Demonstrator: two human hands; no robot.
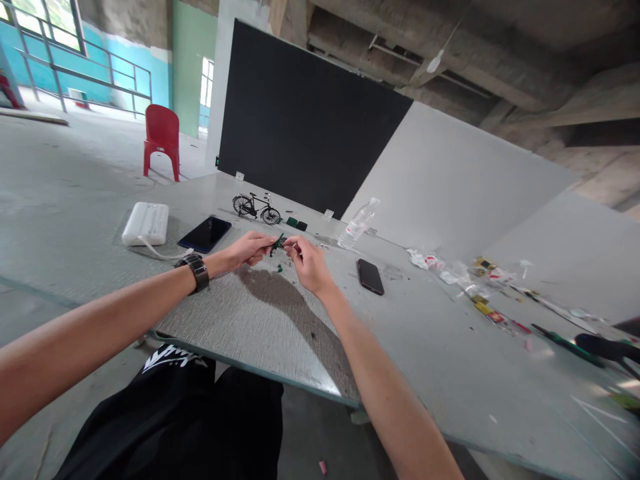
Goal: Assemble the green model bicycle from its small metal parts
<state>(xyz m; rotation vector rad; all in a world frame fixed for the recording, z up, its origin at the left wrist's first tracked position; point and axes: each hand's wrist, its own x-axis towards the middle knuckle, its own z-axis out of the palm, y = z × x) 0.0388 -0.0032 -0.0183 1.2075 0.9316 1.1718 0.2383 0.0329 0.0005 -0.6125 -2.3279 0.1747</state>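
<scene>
Both my arms reach out over a grey table (410, 347). My left hand (249, 248), a dark watch on its wrist, pinches one end of a small dark green model part (277, 244). My right hand (306, 261) pinches the other end, fingers curled. The two hands meet just above the tabletop. A tiny green piece (280, 269) lies on the table under them. A small black model bicycle (257, 207) stands upright farther back, beyond the hands.
A white power bank (146, 223) with a cable and a dark phone (205, 233) lie at the left. A second phone (371, 276) lies at the right, a plastic bottle (358, 224) behind it. Wrappers and tools (495, 293) are scattered far right. A red chair (161, 140) stands behind.
</scene>
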